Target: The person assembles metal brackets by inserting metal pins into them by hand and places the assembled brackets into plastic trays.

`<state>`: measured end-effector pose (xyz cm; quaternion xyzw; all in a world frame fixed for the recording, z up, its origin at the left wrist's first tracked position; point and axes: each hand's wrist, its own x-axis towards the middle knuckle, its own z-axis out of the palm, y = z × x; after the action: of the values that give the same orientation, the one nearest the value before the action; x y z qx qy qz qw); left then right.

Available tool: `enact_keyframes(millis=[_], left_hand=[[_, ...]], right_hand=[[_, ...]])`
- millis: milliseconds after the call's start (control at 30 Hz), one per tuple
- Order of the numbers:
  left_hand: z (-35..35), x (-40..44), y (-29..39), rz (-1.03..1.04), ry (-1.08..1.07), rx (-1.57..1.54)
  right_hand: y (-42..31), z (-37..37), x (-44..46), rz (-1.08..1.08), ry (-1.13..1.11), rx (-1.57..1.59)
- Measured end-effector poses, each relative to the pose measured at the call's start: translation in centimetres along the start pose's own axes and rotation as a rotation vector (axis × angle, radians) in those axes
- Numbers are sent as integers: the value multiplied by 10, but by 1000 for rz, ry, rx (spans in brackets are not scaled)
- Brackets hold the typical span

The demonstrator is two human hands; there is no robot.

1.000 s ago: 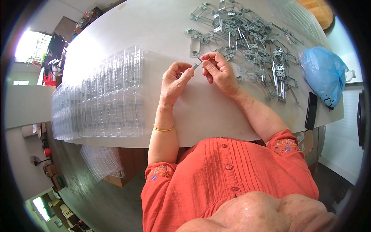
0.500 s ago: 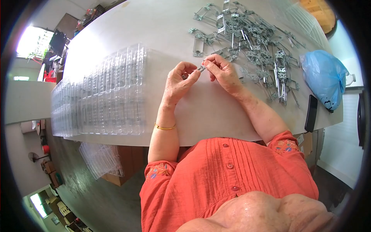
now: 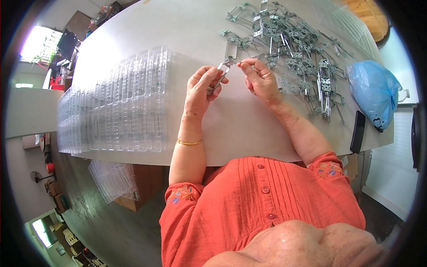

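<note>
My left hand point(image 3: 199, 89) is closed around a small silvery metal linkage point(image 3: 223, 71) with thin rods and a bracket at its upper end. The part slants up and to the right out of my fingers. My right hand point(image 3: 261, 83) is pinched, its thumb and index fingertips close beside the bracket end. Whatever sits between those fingertips is too small to make out. Just beyond my hands, a heap of similar metal linkages point(image 3: 296, 49) lies tangled on the pale table point(image 3: 195, 26).
Clear plastic trays point(image 3: 113, 104) are stacked on the left of the table. To the right are a tied blue plastic bag point(image 3: 373, 91) and a black phone point(image 3: 357, 132). More clear trays point(image 3: 113, 180) and a cardboard box point(image 3: 149, 184) are below the table's left edge.
My hands have moved slightly apart, the right one shifting right and down. The linkage in my left hand has turned and shows more of its length.
</note>
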<state>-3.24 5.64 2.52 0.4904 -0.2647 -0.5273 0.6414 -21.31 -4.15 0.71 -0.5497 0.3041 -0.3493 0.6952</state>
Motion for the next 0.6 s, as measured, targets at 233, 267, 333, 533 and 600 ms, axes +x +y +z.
enact_keyframes(millis=[233,267,333,533,600], left_hand=[[-6,5,-5,17,-15,-59],[-6,5,-5,16,-19,-48],[-5,5,-5,10,-15,-36],[-3,3,-4,11,13,20],[-2,2,-3,12,23,45]], right_hand=[[7,7,-1,-89,-40,-113],[7,7,-1,-82,-32,-109],[8,7,-1,-72,-27,-104],[7,6,-1,-68,-43,-120],[8,5,0,-67,-61,-108]])
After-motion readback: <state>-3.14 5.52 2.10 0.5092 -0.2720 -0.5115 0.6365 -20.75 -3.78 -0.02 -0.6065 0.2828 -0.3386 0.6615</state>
